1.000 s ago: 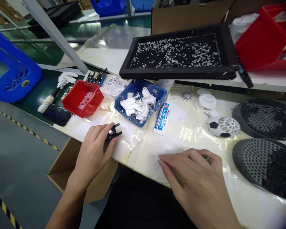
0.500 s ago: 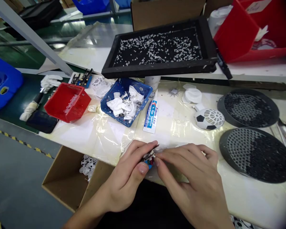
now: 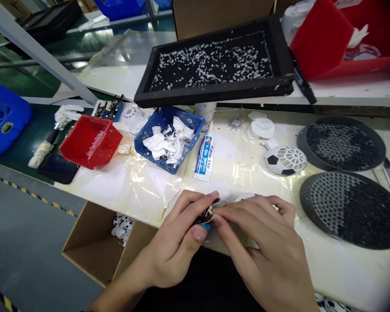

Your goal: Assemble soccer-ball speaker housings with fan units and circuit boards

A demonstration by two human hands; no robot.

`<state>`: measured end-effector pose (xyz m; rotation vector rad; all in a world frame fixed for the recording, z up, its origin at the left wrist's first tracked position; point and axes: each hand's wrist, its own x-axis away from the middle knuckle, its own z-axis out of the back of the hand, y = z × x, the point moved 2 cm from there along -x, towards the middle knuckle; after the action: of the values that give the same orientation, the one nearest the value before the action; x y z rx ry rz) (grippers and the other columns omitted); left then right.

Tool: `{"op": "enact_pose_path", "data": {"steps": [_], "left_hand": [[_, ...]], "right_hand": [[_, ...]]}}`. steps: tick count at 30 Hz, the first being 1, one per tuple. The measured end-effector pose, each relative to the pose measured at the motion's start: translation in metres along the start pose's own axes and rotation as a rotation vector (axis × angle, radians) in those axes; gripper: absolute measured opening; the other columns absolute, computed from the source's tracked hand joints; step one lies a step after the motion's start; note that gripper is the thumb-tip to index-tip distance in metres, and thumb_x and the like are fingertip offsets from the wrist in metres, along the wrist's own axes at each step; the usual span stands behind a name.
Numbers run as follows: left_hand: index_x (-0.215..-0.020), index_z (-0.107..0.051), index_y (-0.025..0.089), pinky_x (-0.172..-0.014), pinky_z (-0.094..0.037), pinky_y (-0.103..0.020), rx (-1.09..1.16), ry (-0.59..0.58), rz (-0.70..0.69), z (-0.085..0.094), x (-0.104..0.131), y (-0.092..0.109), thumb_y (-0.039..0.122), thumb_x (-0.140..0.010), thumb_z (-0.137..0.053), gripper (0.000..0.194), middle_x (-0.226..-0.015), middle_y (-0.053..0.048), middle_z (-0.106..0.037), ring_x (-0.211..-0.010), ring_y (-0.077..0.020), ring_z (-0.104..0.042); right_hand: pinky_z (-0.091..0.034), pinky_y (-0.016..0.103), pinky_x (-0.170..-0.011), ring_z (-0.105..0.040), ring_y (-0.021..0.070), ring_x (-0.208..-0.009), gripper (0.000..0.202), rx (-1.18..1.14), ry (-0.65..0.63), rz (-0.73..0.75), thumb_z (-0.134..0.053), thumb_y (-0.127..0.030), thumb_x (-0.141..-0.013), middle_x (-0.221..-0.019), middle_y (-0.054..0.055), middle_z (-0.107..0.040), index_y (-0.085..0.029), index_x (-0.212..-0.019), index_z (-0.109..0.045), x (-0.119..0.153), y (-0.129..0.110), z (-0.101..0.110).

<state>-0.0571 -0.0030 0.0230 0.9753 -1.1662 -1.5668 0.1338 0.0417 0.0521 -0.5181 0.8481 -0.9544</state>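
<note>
My left hand (image 3: 182, 234) is closed around a small dark circuit board (image 3: 203, 218), with its thumb on the near side. A blue part (image 3: 207, 226) shows beneath the board, beside the thumb tip. The fingertips of my right hand (image 3: 260, 234) are pinched at the board's right edge, against a tiny whitish piece; what exactly they grip is mostly hidden. Partly covered by the right hand, a white rounded piece (image 3: 245, 197) lies on the table behind it. Beyond the hands are a white and blue glue tube (image 3: 204, 159) and a football-patterned half shell (image 3: 285, 161).
Two round dark trays (image 3: 315, 216) with small black pieces stand at right. A blue bin (image 3: 139, 151) of white scraps and a red bin (image 3: 84, 151) are at left. A black tray (image 3: 211, 93) of white bits overhangs the back. Below left sits a cardboard box (image 3: 84, 251).
The board has tilted in my left hand, so more of its dark face shows and less of the blue part. My right fingertips stay at its edge. The camera view has shifted slightly.
</note>
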Motion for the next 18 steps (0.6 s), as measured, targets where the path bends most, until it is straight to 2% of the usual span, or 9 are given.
{"op": "enact_pose_path", "data": {"steps": [8, 13, 18], "left_hand": [[-0.171, -0.051, 0.037, -0.121, -0.045, -0.034, 0.043, -0.024, 0.024, 0.003, -0.004, -0.003, 0.041, -0.120, -0.049, 0.052, -0.147, -0.008, -0.057, -0.138, -0.0237, -0.055], [-0.170, -0.051, 0.036, -0.120, -0.045, -0.037, 0.065, -0.029, 0.035, 0.003, -0.005, -0.002, 0.042, -0.120, -0.046, 0.051, -0.147, -0.008, -0.059, -0.137, -0.0247, -0.056], [-0.169, -0.053, 0.032, -0.121, -0.045, -0.040, 0.044, -0.009, -0.012, 0.003, -0.007, -0.004, 0.038, -0.120, -0.047, 0.050, -0.147, -0.009, -0.060, -0.138, -0.0258, -0.056]], "right_hand": [[-0.034, 0.041, -0.099, -0.069, 0.0144, -0.083, 0.014, 0.088, 0.022, -0.003, -0.066, -0.016, -0.111, -0.093, -0.006, -0.078, -0.025, -0.102, -0.071, 0.005, 0.000, -0.007], [-0.034, 0.043, -0.099, -0.068, 0.0170, -0.083, 0.012, 0.134, 0.035, -0.005, -0.067, -0.019, -0.111, -0.093, -0.005, -0.078, -0.026, -0.102, -0.072, 0.007, 0.000, -0.009], [-0.033, 0.045, -0.097, -0.067, 0.0194, -0.084, 0.013, 0.182, 0.053, 0.009, -0.068, -0.021, -0.112, -0.092, -0.004, -0.078, -0.025, -0.101, -0.073, 0.007, -0.002, -0.013]]}}
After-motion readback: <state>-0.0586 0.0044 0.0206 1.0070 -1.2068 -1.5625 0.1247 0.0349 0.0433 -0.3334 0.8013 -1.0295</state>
